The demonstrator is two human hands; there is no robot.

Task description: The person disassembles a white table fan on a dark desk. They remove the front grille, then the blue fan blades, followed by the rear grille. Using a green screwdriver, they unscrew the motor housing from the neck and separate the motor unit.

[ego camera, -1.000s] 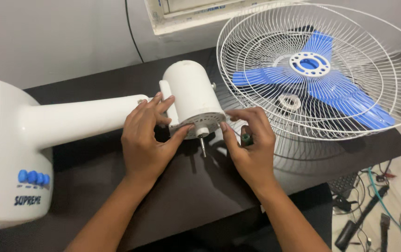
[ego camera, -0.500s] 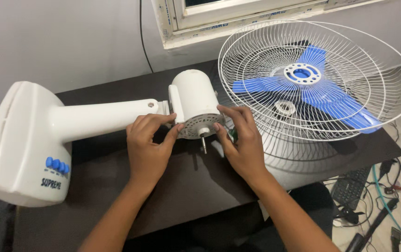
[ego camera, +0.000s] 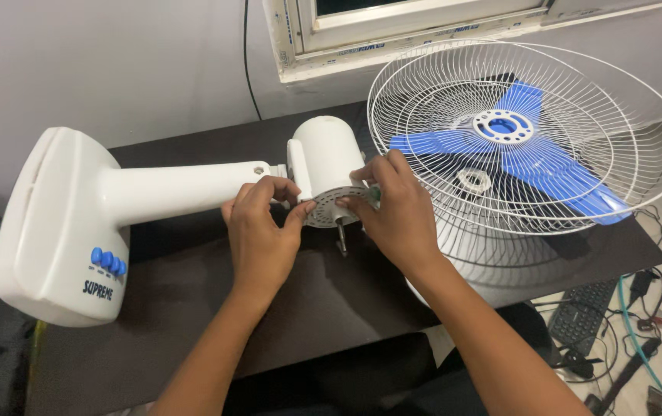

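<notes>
So the white fan motor housing [ego camera: 323,158] is lying on its side on the dark table [ego camera: 300,308], roughly in the middle, with its perforated metal face plate [ego camera: 333,206] pointing toward the person and the bare metal shaft [ego camera: 341,237] sticking out and down. It's attached to a white neck [ego camera: 181,189] that runs left to the big white base [ego camera: 57,227] with a row of blue buttons [ego camera: 107,262] on it.

Both hands are right on the face plate. The left hand [ego camera: 262,231] has its fingers curled together, thumb tip pressed on the plate's left rim and the other fingertips up against the joint between neck and housing. The right hand [ego camera: 396,212] comes in from the other side — fingertips bunched and pinched at the plate's right edge, and there's a small green thing [ego camera: 375,196] peeking out of the grip, can't tell what it is exactly.

Just to the right, touching distance from the housing, sits the white wire fan guard [ego camera: 531,131] with the blue three-blade propeller [ego camera: 512,150] lying inside it. Behind is a white wall with a window frame [ego camera: 393,31] — and a tangle of cables [ego camera: 624,339] on the floor at the lower right.
</notes>
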